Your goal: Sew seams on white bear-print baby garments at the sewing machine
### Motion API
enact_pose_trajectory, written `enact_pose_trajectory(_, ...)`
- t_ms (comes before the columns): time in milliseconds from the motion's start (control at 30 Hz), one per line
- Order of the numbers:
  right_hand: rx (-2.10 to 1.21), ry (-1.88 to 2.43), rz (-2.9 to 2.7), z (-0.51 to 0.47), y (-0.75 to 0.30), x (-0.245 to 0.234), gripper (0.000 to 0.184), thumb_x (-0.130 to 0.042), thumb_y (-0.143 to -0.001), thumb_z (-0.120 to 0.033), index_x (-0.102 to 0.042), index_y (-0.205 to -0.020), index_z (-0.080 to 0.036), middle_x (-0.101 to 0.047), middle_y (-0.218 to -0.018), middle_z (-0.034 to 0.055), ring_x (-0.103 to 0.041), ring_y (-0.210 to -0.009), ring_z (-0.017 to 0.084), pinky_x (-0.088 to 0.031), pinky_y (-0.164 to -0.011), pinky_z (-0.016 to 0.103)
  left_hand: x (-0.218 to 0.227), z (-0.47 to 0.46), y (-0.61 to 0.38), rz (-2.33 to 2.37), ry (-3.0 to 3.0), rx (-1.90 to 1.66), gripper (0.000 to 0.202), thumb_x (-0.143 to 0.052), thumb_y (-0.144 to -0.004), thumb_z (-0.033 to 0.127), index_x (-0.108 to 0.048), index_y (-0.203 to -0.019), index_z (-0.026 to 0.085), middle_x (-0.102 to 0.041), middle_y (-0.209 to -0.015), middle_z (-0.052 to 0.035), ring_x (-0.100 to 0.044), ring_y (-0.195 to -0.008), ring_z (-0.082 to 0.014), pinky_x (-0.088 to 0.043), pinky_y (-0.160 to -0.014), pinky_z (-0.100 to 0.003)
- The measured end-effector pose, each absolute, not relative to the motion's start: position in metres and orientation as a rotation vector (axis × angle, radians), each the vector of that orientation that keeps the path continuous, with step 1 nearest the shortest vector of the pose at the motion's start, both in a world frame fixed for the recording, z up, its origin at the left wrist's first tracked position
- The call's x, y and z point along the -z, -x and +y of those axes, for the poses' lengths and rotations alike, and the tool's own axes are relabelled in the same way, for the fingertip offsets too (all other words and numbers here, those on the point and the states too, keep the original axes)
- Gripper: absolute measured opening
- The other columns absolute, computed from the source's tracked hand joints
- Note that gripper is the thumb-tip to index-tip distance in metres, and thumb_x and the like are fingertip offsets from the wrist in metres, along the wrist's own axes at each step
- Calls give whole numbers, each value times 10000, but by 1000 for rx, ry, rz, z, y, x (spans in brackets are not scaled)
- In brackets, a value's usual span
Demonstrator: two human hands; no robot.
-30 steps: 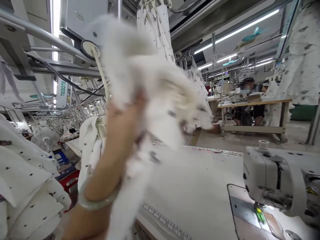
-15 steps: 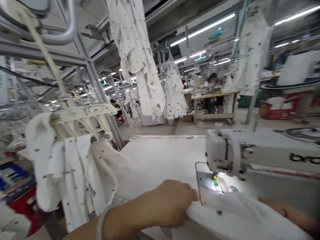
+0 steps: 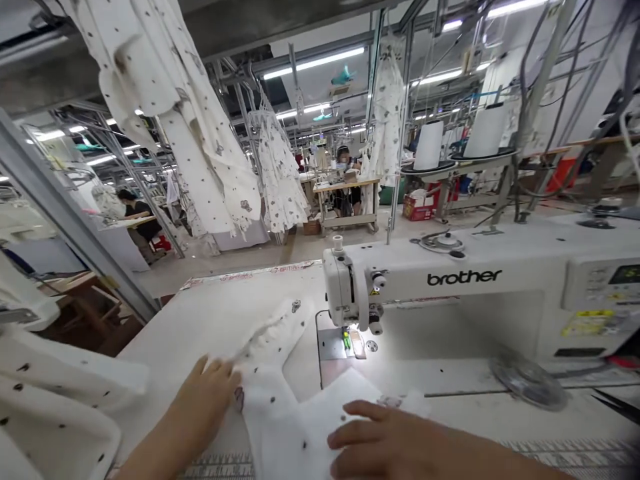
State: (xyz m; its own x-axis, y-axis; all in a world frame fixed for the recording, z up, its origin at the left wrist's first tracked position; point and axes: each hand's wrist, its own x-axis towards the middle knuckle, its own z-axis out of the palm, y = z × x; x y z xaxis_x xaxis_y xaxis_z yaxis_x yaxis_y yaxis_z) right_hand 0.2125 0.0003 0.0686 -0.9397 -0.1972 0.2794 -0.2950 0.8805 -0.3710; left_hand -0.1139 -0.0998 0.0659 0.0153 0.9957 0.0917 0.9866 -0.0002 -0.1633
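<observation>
A white printed garment piece [image 3: 280,393] with small dark motifs lies spread on the sewing table, its gathered upper strip pointing away from me. My left hand [image 3: 213,390] is at its left edge, fingers bent and closed on the cloth; the thumb is hidden. Over the right part of the piece, my right hand [image 3: 373,437] has its fingers apart, resting on or just above the cloth. Just beyond is the white sewing machine [image 3: 465,267], its needle area lit beside a green part [image 3: 347,339]. The cloth's far tip is near the needle plate [image 3: 330,347].
More printed pieces [image 3: 55,387] hang at the left, beside a metal post [image 3: 75,207]. Printed fabric [image 3: 200,127] hangs overhead. Black-tipped scissors or snips [image 3: 617,405] and a clear round dish [image 3: 530,380] lie right. Thread cones [image 3: 485,130] stand behind; co-workers sit farther back.
My view has swung right, bringing more of the machine into sight. The cloth now lies flatter with its gathered strip showing. My right hand has come over the cloth, fingers spread.
</observation>
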Motion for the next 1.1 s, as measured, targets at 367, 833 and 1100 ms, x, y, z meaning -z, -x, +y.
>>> enact_pose_trajectory(367, -1076, -161, -2521, 56, -208, -19, 540, -559, -919, -599, -715, -1113, -120, -707, -1018, 129, -637, -960, 218, -464, -919, 349, -50, 6, 62, -2187, 2339, 504, 378, -370, -920, 134, -678, -1102, 255, -691, -1115, -67, -638, -1071, -213, -497, -928, -337)
enact_pose_trajectory(833, -861, 121, -2432, 58, -223, -23, 328, -525, -993, -324, -637, -1239, -140, -672, -1171, 132, -585, -1145, 215, -451, -1021, 366, -27, -44, 35, -1570, 2918, 389, 517, -440, -908, 150, -467, -1403, 296, -460, -1489, -46, -406, -1387, -209, -311, -1183, -421)
enact_pose_trajectory(1100, -666, -15, -2696, 58, -222, -15, 339, -541, -994, -359, -594, -1242, -134, -636, -1224, 113, -498, -1278, 198, -271, -1182, 365, -12, -19, 69, -2116, 2413, 237, 394, -485, -938, 338, -581, -1317, 289, -529, -1438, -70, -432, -1366, -319, -281, -1132, -613)
